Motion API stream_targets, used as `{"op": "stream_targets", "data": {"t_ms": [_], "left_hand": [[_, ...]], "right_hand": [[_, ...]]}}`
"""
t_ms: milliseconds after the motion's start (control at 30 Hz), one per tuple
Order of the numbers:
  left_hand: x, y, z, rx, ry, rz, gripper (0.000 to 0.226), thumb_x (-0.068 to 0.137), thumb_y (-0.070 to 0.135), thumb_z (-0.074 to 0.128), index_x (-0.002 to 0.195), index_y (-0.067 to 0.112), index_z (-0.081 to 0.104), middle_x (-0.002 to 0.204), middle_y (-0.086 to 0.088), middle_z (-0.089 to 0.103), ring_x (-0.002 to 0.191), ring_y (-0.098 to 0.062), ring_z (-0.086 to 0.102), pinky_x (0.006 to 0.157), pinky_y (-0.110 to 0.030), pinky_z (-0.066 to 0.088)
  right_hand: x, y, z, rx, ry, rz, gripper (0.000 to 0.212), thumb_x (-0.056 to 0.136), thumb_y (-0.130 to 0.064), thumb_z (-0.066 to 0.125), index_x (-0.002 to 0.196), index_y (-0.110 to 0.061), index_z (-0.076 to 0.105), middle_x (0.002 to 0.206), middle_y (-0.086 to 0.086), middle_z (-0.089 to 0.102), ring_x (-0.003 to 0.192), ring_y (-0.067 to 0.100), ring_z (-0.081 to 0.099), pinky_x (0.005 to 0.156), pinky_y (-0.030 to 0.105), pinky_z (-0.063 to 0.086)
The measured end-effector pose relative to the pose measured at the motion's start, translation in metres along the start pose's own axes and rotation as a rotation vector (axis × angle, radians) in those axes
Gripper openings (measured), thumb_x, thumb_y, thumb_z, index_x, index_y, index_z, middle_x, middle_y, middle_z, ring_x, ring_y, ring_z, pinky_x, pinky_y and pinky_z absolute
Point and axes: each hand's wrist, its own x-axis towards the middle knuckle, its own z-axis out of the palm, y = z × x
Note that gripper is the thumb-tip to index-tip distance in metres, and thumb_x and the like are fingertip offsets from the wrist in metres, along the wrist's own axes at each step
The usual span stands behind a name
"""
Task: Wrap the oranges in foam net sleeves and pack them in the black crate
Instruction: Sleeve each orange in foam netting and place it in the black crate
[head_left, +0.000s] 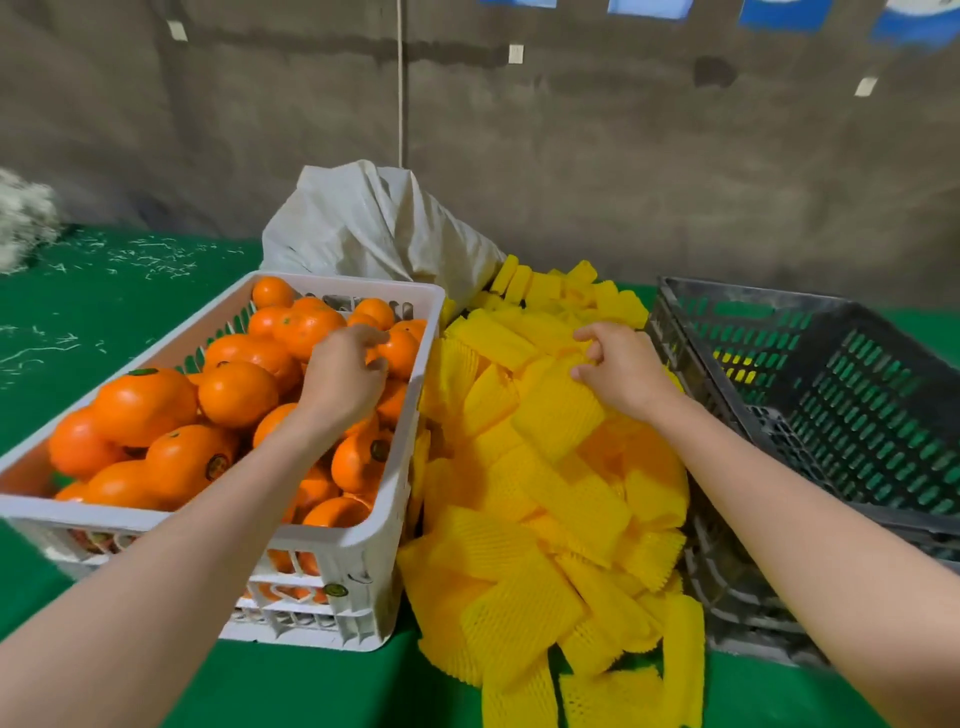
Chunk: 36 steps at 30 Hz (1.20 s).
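Left hand (345, 376) curls round a half-hidden orange (404, 356); right hand (626, 371) pinches a foam sleeve (558, 415).

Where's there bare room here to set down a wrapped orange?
Free: green cloth left of the white crate, bar scattered shreds, and inside the black crate. Crowded: oranges fill the white crate, foam sleeves cover the gap between crates, a sack sits behind.

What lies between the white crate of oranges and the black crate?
A heap of yellow foam net sleeves fills that gap, shown in the head view.
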Motion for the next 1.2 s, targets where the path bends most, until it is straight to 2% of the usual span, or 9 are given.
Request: {"op": "stream_targets", "data": {"t_ms": [100, 200, 400, 533, 667, 767, 900, 1067, 1200], "left_hand": [[0.025, -0.011, -0.005, 0.196, 0.11, -0.156, 0.058, 0.085, 0.0, 0.057, 0.14, 0.004, 0.038, 0.146, -0.022, 0.031, 0.134, -0.038, 0.026, 0.109, -0.046, 0.028], [0.046, -0.02, -0.007, 0.226, -0.008, -0.349, 0.078, 0.085, 0.005, 0.062, 0.148, 0.005, 0.016, 0.155, -0.023, 0.009, 0.141, -0.042, 0.01, 0.114, -0.049, 0.019], [0.057, -0.045, -0.003, 0.156, 0.039, -0.291, 0.071, 0.076, 0.01, 0.076, 0.136, 0.007, 0.04, 0.131, -0.023, 0.047, 0.121, -0.041, 0.043, 0.099, -0.051, 0.041], [0.049, -0.035, -0.011, -0.422, 0.034, -0.261, 0.074, 0.07, 0.018, 0.083, 0.134, 0.018, 0.046, 0.129, -0.005, 0.052, 0.117, -0.025, 0.05, 0.087, -0.037, 0.047], [0.031, 0.001, -0.018, -1.206, -0.313, -0.372, 0.068, 0.069, 0.022, 0.073, 0.132, 0.02, 0.046, 0.132, -0.007, 0.052, 0.112, -0.026, 0.058, 0.072, -0.034, 0.054], [0.023, 0.027, -0.011, -1.405, -0.421, -0.397, 0.062, 0.078, 0.016, 0.065, 0.136, 0.016, 0.043, 0.131, -0.012, 0.052, 0.109, -0.029, 0.06, 0.079, -0.04, 0.056], [0.005, 0.057, 0.006, -1.452, -0.45, -0.468, 0.056, 0.082, 0.009, 0.061, 0.134, 0.023, 0.046, 0.111, -0.015, 0.061, 0.091, -0.028, 0.066, 0.071, -0.039, 0.058], [-0.018, 0.083, 0.027, -1.557, -0.33, -0.484, 0.041, 0.09, 0.001, 0.049, 0.121, 0.029, 0.053, 0.091, -0.016, 0.067, 0.069, -0.023, 0.072, 0.054, -0.028, 0.056], [-0.028, 0.086, 0.037, -1.487, -0.203, -0.404, 0.023, 0.095, 0.012, 0.048, 0.108, 0.028, 0.058, 0.103, -0.016, 0.061, 0.089, -0.027, 0.064, 0.068, -0.031, 0.055]], "right_hand": [[0.0, -0.02, -0.008, -0.012, 0.022, -0.109, 0.024, 0.087, -0.017, 0.064, 0.111, -0.01, 0.065, 0.111, 0.009, 0.064, 0.107, 0.025, 0.055, 0.09, 0.036, 0.042], [-0.002, -0.033, -0.009, 0.016, -0.021, -0.136, 0.019, 0.09, -0.015, 0.06, 0.108, -0.01, 0.061, 0.108, 0.006, 0.062, 0.107, 0.023, 0.055, 0.091, 0.037, 0.04], [-0.007, -0.046, -0.006, 0.317, -0.162, -0.142, 0.014, 0.093, -0.003, 0.05, 0.105, -0.011, 0.054, 0.108, 0.006, 0.055, 0.109, 0.025, 0.053, 0.085, 0.031, 0.042], [-0.011, -0.057, -0.002, 0.554, -0.189, -0.158, 0.023, 0.093, 0.006, 0.044, 0.095, -0.016, 0.05, 0.086, 0.009, 0.047, 0.079, 0.012, 0.046, 0.066, 0.02, 0.036], [-0.015, -0.069, 0.005, 0.758, -0.241, -0.154, 0.029, 0.094, 0.008, 0.039, 0.091, -0.019, 0.052, 0.06, -0.008, 0.046, 0.054, -0.001, 0.041, 0.054, 0.011, 0.035], [-0.02, -0.075, 0.004, 0.941, -0.328, -0.138, 0.03, 0.094, 0.007, 0.038, 0.09, -0.019, 0.052, 0.053, -0.012, 0.052, 0.045, -0.003, 0.043, 0.045, 0.011, 0.035], [-0.03, -0.08, 0.009, 1.238, -0.445, -0.15, 0.008, 0.086, -0.008, 0.051, 0.088, -0.016, 0.051, 0.074, 0.001, 0.064, 0.061, 0.011, 0.058, 0.054, 0.019, 0.045], [-0.04, -0.08, 0.023, 1.114, -0.256, -0.154, 0.022, 0.092, 0.003, 0.05, 0.082, -0.016, 0.056, 0.068, 0.003, 0.063, 0.058, 0.01, 0.056, 0.052, 0.019, 0.044], [-0.047, -0.075, 0.03, 0.863, 0.055, -0.193, 0.031, 0.093, 0.007, 0.044, 0.085, -0.02, 0.056, 0.083, 0.014, 0.061, 0.071, 0.028, 0.059, 0.066, 0.04, 0.05]]}}
